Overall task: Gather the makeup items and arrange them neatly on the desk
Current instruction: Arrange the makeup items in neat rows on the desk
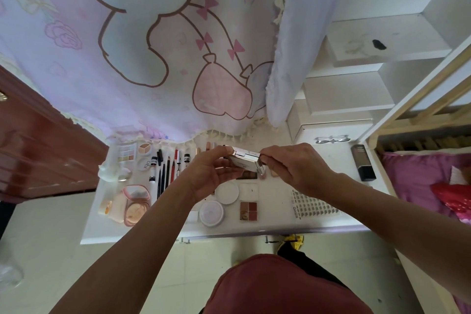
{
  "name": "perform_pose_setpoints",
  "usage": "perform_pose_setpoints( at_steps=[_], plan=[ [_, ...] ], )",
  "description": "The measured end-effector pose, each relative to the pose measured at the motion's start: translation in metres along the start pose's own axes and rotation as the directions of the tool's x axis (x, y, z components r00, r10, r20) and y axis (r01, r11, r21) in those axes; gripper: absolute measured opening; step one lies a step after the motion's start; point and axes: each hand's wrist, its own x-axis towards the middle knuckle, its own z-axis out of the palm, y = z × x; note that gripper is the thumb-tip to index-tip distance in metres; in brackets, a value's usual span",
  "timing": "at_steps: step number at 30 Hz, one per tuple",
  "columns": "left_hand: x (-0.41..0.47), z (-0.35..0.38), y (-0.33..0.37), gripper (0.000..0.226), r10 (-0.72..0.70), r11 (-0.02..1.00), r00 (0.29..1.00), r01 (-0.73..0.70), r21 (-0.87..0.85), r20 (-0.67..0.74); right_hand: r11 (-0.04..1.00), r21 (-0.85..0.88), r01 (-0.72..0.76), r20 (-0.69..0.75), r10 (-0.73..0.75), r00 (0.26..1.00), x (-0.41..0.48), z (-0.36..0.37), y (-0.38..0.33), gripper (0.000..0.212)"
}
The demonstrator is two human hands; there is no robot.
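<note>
This is a bedroom in a home. A pink curtain (153, 46) with a big cartoon bunny hangs behind the white surface (275, 219). A bed (418, 186) with pink covers and a wooden frame stands on the right, next to white steps (356, 94).

We are looking at a white desk (277, 220) carrying makeup. Taking the round white jar (211, 213) as our mark, a four-pan palette (248, 210) is lying just right of it. A lash tray (314, 205) is sitting farther right, and an open pink compact (135, 202) is resting well left. Pencils (164, 173) are lying in a row beyond-left, and a black bottle (363, 162) is lying far beyond-right.
</note>
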Motion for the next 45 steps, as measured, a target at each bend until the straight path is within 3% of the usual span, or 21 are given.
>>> perform_pose_setpoints(
  at_steps=[4, 8, 13, 23, 28, 33, 37, 41, 45],
  plan=[
    [-0.002, 0.004, 0.001, 0.016, 0.095, 0.988, 0.995, -0.088, 0.13, -0.045, 0.992, 0.05, -0.115, 0.059, 0.112, 0.992, 0.001, -0.002, -0.001, 0.035],
    [-0.004, 0.012, -0.004, 0.011, 0.136, 0.957, 0.988, -0.114, 0.268, -0.066, 0.986, -0.129, -0.102, 0.168, 0.124, 0.978, 0.006, 0.0, -0.001, 0.044],
    [-0.005, 0.015, -0.01, 0.015, 0.134, 0.953, 0.984, -0.095, 0.287, -0.119, 0.961, -0.255, -0.109, 0.26, 0.177, 0.949, 0.013, 0.001, -0.001, 0.048],
    [-0.006, 0.016, -0.01, 0.027, 0.164, 0.958, 0.961, -0.101, 0.268, -0.222, 0.947, -0.317, -0.054, 0.089, 0.086, 0.992, 0.017, 0.015, -0.011, 0.039],
    [-0.007, 0.016, -0.013, 0.02, 0.164, 0.964, 0.951, -0.098, 0.249, -0.261, 0.946, -0.324, -0.012, 0.082, 0.041, 0.996, 0.015, 0.021, -0.016, 0.036],
    [-0.009, 0.011, -0.016, 0.027, 0.143, 0.967, 0.955, -0.079, 0.242, -0.261, 0.967, -0.254, 0.003, 0.246, 0.061, 0.967, 0.015, 0.02, -0.013, 0.037],
    [-0.01, 0.011, -0.02, 0.026, 0.164, 0.955, 0.953, -0.087, 0.285, -0.257, 0.955, -0.292, -0.046, 0.432, 0.175, 0.885, 0.021, 0.009, -0.013, 0.034],
    [-0.008, 0.017, -0.023, 0.028, 0.21, 0.933, 0.948, -0.122, 0.337, -0.239, 0.917, -0.396, -0.042, 0.377, 0.204, 0.903, 0.024, 0.009, -0.02, 0.025],
    [-0.008, 0.022, -0.02, 0.031, 0.218, 0.938, 0.944, -0.133, 0.32, -0.248, 0.891, -0.453, -0.026, 0.229, 0.145, 0.963, 0.023, 0.013, -0.02, 0.018]
  ],
)
